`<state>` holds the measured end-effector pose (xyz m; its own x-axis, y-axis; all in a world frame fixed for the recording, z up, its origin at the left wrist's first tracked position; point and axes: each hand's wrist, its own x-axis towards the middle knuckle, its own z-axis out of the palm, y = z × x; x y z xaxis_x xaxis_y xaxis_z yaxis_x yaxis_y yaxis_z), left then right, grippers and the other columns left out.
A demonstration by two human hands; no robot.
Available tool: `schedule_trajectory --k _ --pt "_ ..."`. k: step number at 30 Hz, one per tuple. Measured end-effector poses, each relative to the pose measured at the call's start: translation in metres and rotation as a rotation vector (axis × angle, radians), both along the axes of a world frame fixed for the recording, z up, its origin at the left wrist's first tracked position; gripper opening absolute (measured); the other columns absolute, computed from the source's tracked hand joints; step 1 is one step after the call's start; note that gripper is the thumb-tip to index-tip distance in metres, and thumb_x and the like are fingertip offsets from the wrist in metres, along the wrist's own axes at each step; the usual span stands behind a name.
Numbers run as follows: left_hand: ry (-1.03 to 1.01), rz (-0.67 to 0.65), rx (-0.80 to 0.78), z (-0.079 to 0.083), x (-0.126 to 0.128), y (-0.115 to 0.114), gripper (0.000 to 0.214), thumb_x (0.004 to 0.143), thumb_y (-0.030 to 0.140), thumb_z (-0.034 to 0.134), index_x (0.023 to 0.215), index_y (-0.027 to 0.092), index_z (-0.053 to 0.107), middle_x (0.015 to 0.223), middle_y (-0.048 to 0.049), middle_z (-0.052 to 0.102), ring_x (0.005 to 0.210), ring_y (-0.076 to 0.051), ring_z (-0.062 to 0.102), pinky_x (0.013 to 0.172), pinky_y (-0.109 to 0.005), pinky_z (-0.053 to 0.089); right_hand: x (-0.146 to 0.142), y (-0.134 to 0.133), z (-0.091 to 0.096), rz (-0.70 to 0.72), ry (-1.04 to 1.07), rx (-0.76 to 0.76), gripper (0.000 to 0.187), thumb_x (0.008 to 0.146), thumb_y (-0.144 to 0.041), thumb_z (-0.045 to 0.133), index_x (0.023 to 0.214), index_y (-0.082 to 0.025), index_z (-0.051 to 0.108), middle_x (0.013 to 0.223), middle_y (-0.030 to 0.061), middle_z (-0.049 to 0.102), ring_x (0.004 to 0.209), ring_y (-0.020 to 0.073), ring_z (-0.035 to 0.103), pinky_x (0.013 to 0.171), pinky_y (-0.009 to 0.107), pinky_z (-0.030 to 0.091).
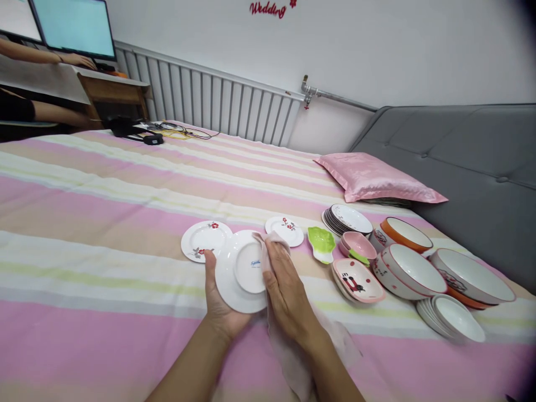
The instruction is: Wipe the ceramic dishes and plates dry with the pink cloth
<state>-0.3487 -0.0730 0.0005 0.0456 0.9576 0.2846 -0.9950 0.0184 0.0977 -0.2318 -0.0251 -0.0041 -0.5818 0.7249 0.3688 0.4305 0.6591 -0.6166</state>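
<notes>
My left hand (218,301) grips a white plate (240,272) from below and behind, its underside with a blue mark facing me. My right hand (285,287) presses a pale pink cloth (293,357) against the plate's right edge, and the cloth hangs down under my wrist. Just beyond the held plate lie two small white plates with red flowers, one to the left (201,239) and one to the right (285,230), flat on the striped bedspread (104,223).
To the right lie a green leaf dish (321,243), pink dishes (358,279), a plate stack (347,219), orange-rimmed bowls (408,234) and small white bowls (454,317). A pink pillow (374,178) and grey headboard (481,162) stand behind. Another person sits at monitors (73,28) far left.
</notes>
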Motion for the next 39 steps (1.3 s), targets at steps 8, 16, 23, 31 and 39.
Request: schedule_trajectory --k 8,16,23,31,39 --pt "-0.009 0.255 -0.203 -0.002 -0.024 0.002 0.067 0.075 0.061 0.047 0.129 0.02 0.046 0.117 -0.0149 0.061 0.111 -0.033 0.053 0.098 -0.055 0.031 0.0 -0.003 0.006 0.154 -0.069 -0.026 0.054 0.094 -0.036 0.03 0.143 -0.022 0.013 0.149 -0.0013 0.018 0.137 0.0151 0.014 0.113 0.039 0.015" --pt "-0.046 0.34 -0.258 0.001 -0.038 0.004 0.08 0.069 0.065 0.052 0.135 0.02 0.038 0.128 -0.0181 0.051 0.116 -0.037 0.047 0.094 -0.056 0.036 0.001 -0.008 0.015 0.304 0.023 -0.035 0.044 0.094 -0.03 0.034 0.137 -0.024 0.033 0.142 -0.0002 0.036 0.133 0.0152 0.027 0.111 0.038 0.02" --pt "-0.019 0.405 -0.332 0.006 -0.036 0.006 0.085 0.065 0.074 0.046 0.126 0.014 0.049 0.115 -0.0184 0.06 0.11 -0.037 0.052 0.092 -0.054 0.04 -0.006 -0.018 0.026 0.42 0.093 0.046 0.039 0.094 -0.025 0.035 0.132 -0.028 0.042 0.128 -0.0017 0.053 0.121 0.016 0.045 0.103 0.039 0.033" --pt "0.052 0.321 -0.344 -0.006 -0.013 0.01 0.061 0.072 0.07 0.04 0.106 0.025 0.064 0.084 -0.0038 0.07 0.095 -0.029 0.062 0.089 -0.045 0.045 -0.009 -0.028 0.028 0.404 -0.038 0.117 0.04 0.094 -0.03 0.035 0.134 -0.031 0.037 0.138 -0.0052 0.041 0.133 0.0164 0.026 0.11 0.044 0.022" --pt "-0.194 0.609 -0.115 -0.026 0.059 0.004 0.056 0.089 0.034 0.005 0.122 0.044 0.049 0.133 0.0155 0.047 0.135 -0.012 0.019 0.109 -0.034 0.02 -0.011 -0.027 0.023 0.345 -0.061 0.214 0.048 0.094 -0.03 0.031 0.141 -0.023 0.022 0.147 -0.0046 0.022 0.138 0.0182 0.008 0.113 0.043 0.015"
